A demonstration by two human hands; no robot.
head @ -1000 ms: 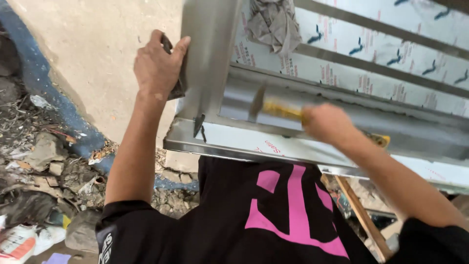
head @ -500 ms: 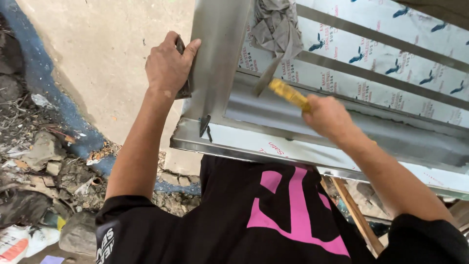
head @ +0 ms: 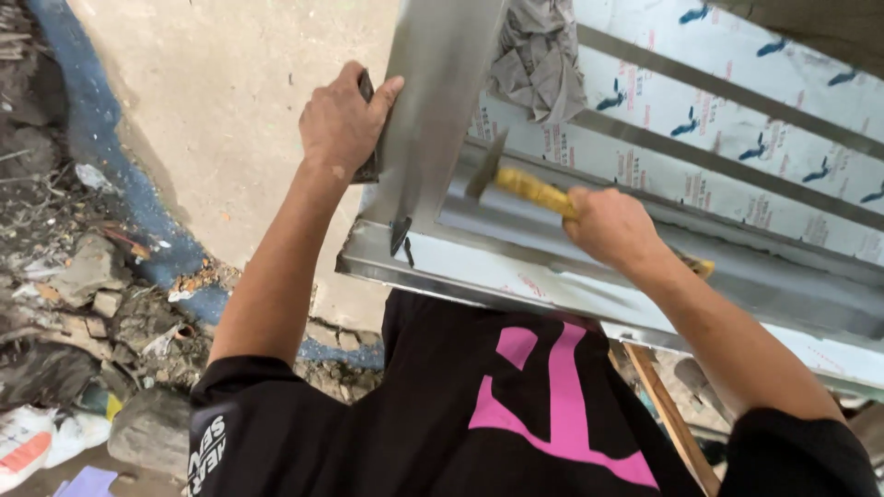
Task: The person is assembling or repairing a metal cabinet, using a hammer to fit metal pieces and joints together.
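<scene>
Hammer (head: 516,182) in right hand (head: 610,225); left hand (head: 343,124) steadies steel post (head: 440,101).

Two bare hands: left hand (head: 343,124), right hand (head: 612,225). One hammer (head: 525,187), yellow handle. One upright steel post (head: 435,106). One horizontal steel rail (head: 589,276) at the bottom. Two thinner steel bars (head: 718,87) visible across the film-covered panel (head: 737,129), one panel. One grey rag (head: 539,55). One small dark block (head: 368,166) under the left palm. One wooden stick (head: 668,419).
</scene>
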